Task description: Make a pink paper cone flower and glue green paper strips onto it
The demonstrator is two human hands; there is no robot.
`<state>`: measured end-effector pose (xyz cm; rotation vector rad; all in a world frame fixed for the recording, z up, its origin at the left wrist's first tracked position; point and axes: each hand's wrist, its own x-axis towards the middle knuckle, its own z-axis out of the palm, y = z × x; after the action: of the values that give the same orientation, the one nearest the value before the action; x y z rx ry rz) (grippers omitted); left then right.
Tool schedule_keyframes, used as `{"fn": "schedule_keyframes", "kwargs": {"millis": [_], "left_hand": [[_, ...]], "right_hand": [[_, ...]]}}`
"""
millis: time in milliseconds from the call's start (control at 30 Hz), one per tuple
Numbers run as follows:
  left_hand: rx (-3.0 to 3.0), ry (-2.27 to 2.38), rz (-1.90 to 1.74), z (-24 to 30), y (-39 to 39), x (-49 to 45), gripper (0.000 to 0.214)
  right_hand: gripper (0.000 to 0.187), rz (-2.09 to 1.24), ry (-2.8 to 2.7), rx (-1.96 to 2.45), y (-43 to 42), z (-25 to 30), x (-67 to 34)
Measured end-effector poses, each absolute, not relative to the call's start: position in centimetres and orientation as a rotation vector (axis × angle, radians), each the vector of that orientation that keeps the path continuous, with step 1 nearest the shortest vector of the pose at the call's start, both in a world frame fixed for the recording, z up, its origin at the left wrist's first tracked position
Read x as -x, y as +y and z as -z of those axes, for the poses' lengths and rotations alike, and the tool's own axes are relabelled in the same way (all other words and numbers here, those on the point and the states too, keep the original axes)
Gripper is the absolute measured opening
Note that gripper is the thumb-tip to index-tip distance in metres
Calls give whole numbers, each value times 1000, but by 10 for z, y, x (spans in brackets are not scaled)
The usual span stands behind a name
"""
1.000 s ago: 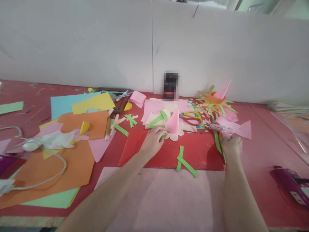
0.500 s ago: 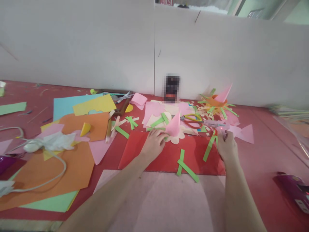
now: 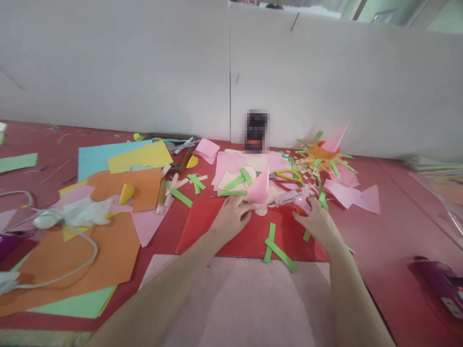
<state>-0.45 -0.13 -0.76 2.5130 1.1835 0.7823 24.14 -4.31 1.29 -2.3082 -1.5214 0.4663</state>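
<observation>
- While the right hand (image 3: 318, 219) wraps its thumb and fingers around the grip of a pink glue gun (image 3: 293, 196), the gun's barrel lies nearly level, its long axis running right to left and dipping slightly toward the nozzle.
- Its nozzle points left at the foot of a pink paper cone (image 3: 258, 187), very near the cream scalloped base (image 3: 262, 210) beneath it.
- Between the two hands, the cone stands near the far edge of the red board (image 3: 198, 217), its long axis upright and its tip up, leaning a little right.
- Nearer to the cone is the left hand (image 3: 234, 213), fingers bent, fingertips at the base's left side; I cannot tell whether they pinch the paper or only steady it.
- Two crossed green strips (image 3: 280, 253) lie between the forearms, and scissors (image 3: 285, 171) rest beyond the gun.
</observation>
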Motion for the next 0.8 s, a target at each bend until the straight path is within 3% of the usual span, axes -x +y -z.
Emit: {"fn": "schedule_keyframes", "kwargs": {"millis": [467, 800], "left_hand": [[-2473, 1167, -798, 9, -1, 6, 24], [-2477, 1158, -817, 11, 0, 6, 24]], "right_hand": [[32, -275, -1724, 2256, -45, -9, -231], [31, -223, -1794, 2205, -44, -3, -232]]}}
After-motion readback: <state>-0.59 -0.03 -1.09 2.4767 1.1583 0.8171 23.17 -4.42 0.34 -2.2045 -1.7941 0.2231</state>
